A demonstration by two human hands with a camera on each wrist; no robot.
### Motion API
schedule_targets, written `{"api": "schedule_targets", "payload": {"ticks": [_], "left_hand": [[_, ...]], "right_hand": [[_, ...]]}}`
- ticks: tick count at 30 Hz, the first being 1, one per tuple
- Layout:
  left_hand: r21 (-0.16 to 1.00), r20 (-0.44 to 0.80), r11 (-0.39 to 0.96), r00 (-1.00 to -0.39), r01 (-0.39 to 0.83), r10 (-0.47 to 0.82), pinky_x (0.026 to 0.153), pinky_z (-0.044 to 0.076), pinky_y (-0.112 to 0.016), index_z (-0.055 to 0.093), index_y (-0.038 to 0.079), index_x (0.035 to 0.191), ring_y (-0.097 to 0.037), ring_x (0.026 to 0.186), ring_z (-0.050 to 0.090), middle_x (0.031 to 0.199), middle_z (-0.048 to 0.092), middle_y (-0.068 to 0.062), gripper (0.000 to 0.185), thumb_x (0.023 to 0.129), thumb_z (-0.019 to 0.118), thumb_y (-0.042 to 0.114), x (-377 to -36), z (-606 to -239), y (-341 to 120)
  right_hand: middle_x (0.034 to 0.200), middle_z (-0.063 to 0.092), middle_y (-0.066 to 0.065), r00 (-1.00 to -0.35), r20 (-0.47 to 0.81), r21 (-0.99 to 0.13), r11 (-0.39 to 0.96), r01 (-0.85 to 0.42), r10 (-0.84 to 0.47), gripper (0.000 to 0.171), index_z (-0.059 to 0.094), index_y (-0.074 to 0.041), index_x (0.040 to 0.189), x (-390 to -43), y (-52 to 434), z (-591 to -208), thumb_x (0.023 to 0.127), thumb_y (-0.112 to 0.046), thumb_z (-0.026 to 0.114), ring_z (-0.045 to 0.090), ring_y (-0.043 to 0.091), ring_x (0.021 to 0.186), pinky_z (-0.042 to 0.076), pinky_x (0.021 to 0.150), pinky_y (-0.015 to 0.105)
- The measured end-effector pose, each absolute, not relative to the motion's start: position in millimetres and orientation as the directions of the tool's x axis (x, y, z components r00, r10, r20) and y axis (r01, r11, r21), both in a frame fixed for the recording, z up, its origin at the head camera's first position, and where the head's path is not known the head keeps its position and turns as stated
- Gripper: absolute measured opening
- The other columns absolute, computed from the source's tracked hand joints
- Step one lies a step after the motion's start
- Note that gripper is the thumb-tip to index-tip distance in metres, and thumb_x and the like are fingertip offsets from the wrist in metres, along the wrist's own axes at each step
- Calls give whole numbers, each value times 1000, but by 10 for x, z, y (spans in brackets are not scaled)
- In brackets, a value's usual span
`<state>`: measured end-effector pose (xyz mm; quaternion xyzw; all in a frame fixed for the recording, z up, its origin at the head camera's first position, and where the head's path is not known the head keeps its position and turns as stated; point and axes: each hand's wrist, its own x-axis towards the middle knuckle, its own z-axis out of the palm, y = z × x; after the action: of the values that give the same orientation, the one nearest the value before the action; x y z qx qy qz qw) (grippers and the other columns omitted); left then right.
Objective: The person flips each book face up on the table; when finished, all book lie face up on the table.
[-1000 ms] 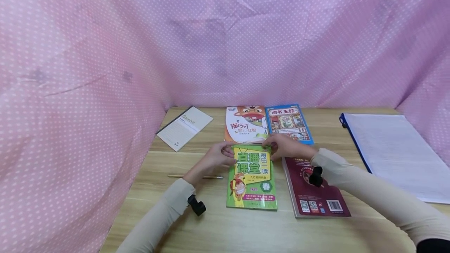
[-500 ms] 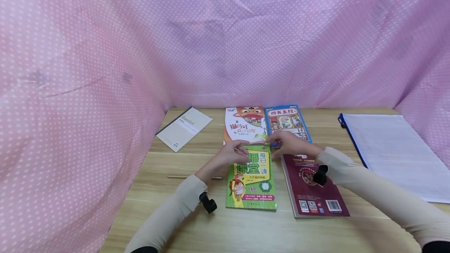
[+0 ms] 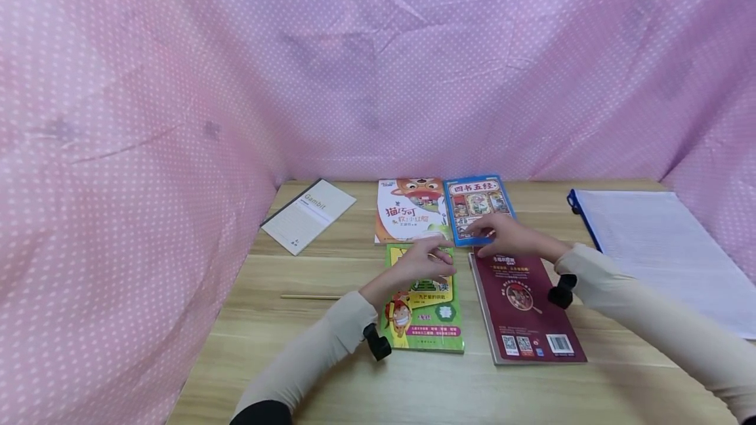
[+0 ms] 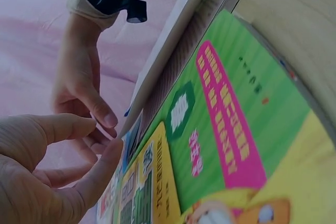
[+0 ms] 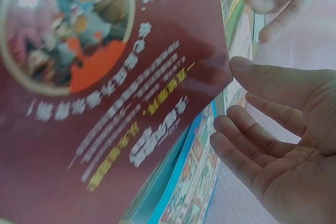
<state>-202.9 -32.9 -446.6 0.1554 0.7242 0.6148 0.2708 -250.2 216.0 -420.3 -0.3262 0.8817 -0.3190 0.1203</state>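
Observation:
My left hand hovers over the upper part of the green book, its fingers loosely bent with nothing between them; it hides some of the cover's title. My right hand is at the top edge of the maroon book, fingers spread over the lower part of the blue-bordered book. In the right wrist view the right thumb lies by the maroon book's corner; whether it touches cannot be told. Behind the green book lies a white picture book with an orange animal on it.
A notebook lies slanted at the back left of the wooden table. A thin wooden stick lies left of the green book, partly covered by the left arm. A blue-edged zip pouch is at the right. Pink dotted cloth surrounds the table.
My left hand has moved right, from the green book's left edge to over its cover. My right hand has shifted right, from the green book's top right corner to the maroon book's top edge.

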Motion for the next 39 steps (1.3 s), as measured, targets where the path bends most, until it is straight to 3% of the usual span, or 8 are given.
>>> {"api": "schedule_targets", "payload": {"ticks": [9,16,31,39], "left_hand": [[966,-211,246,-809,-86,548,78,64,-33,49,7,149,-31,95,72,119,66,-12,60,94,72,13,-2003,-4572,-143],[960,-196,274,-819,-50,538,71,64,-31,46,4,150,-20,82,73,115,68,-13,69,90,78,13,-1972,-4615,-18],[948,-212,314,-844,-55,493,66,59,-25,56,7,141,-12,72,67,94,69,-3,67,81,86,11,-1731,-4666,144],[936,-253,342,-838,-85,484,64,59,-25,51,2,143,-10,73,69,90,68,0,74,79,87,10,-1560,-4718,175]], "right_hand": [[116,68,26,-782,-42,-623,628,-467,-622,43,66,10,124,-2389,2395,-4088,84,1,78,64,42,106,57,92,58],[107,70,21,-776,-50,-612,633,-474,-629,44,67,12,122,-2353,2580,-4078,82,-1,81,63,34,98,60,84,50],[123,68,26,-788,-175,-635,680,-367,-590,43,65,7,126,-2315,2967,-4178,87,-4,78,66,42,112,58,91,54],[118,72,20,-776,-120,-596,670,-443,-620,44,69,5,123,-2332,3152,-4301,81,-1,82,66,31,104,58,83,37]]}}
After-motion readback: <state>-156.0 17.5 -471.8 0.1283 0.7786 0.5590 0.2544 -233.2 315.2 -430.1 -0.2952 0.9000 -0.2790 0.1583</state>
